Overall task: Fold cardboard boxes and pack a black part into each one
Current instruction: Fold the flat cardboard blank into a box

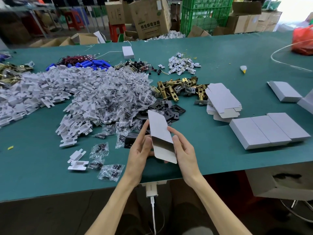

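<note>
Between both hands I hold a flat white cardboard box blank [160, 133], tilted, above the near edge of the green table [42, 175]. My left hand [138, 150] grips its left edge, and my right hand [183, 150] grips its right edge, thumb on top. A black part [129, 140] lies on the table just left of my left hand. More black plates [171, 111] are piled behind the blank. A stack of unfolded blanks [221, 100] lies to the right. Three folded white boxes [269, 129] stand in a row at the right.
A large heap of white plastic trays [50, 92] and clear screw bags [122, 89] covers the left half. Brass latch bolts [179, 87] lie behind the black plates. Another folded box [284, 91] sits far right, a glue bottle [243, 69] further back.
</note>
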`<state>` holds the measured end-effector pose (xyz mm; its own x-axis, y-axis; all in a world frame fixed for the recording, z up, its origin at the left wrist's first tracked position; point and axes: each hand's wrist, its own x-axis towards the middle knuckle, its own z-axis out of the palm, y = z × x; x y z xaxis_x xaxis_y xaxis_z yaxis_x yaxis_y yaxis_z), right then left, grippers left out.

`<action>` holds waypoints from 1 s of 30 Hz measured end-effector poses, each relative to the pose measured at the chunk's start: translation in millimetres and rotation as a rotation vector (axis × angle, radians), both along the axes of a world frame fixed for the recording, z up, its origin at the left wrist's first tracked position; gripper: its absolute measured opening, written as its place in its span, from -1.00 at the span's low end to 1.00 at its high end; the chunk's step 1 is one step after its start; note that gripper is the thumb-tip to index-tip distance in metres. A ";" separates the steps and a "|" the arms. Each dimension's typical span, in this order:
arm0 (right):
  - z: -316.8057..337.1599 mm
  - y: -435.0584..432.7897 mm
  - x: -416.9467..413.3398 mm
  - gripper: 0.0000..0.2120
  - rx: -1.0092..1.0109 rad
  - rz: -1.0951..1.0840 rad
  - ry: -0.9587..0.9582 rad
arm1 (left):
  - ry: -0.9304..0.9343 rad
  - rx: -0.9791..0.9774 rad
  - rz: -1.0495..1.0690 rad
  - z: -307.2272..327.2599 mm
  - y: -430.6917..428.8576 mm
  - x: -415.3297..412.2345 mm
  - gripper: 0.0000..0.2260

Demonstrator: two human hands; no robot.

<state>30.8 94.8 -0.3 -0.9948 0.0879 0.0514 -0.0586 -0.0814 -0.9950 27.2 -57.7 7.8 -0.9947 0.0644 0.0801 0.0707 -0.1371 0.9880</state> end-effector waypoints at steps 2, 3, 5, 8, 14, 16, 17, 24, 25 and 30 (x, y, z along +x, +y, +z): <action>1.2 -0.1 0.6 -0.71 0.017 0.014 0.006 | -0.003 0.022 0.013 -0.5 -0.5 -0.3 -0.21; 1.8 0.1 1.1 -0.70 0.023 0.024 0.009 | -0.004 0.036 0.014 -1.3 -0.9 -0.5 -0.20; 2.6 0.5 1.8 -0.66 0.047 0.034 0.015 | -0.003 0.066 0.007 -3.4 -2.2 -1.1 -0.21; 1.9 -0.6 2.6 -0.64 0.077 0.042 0.026 | 0.004 0.096 -0.001 -6.2 -4.2 -2.7 -0.22; 3.2 0.5 2.8 -0.67 0.065 0.024 0.025 | 0.012 0.015 -0.008 -9.1 -6.7 -3.8 -0.26; 3.4 0.8 2.0 -0.65 0.058 0.023 0.021 | 0.022 -0.020 -0.009 -10.1 -6.7 -3.5 -0.30; 3.3 0.8 1.6 -0.64 0.041 0.020 0.012 | 0.023 -0.023 -0.013 -10.7 -6.3 -3.2 -0.35; 9.3 -1.0 7.3 -0.29 -0.089 0.092 0.001 | -0.079 0.118 -0.001 -10.6 -10.9 -4.5 -0.50; 9.9 -1.1 7.5 -0.20 -0.076 0.097 0.004 | -0.084 0.127 0.003 -10.8 -11.7 -4.4 -0.53; 8.3 0.5 7.3 -0.27 -0.079 0.123 0.036 | -0.098 0.176 -0.006 -10.3 -12.6 -3.6 -0.57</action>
<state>38.1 95.2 7.9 -0.9960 -0.0296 0.0846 -0.0785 -0.1682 -0.9826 23.5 -70.3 -2.6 -0.9980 0.0636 -0.0068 -0.0261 -0.3081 0.9510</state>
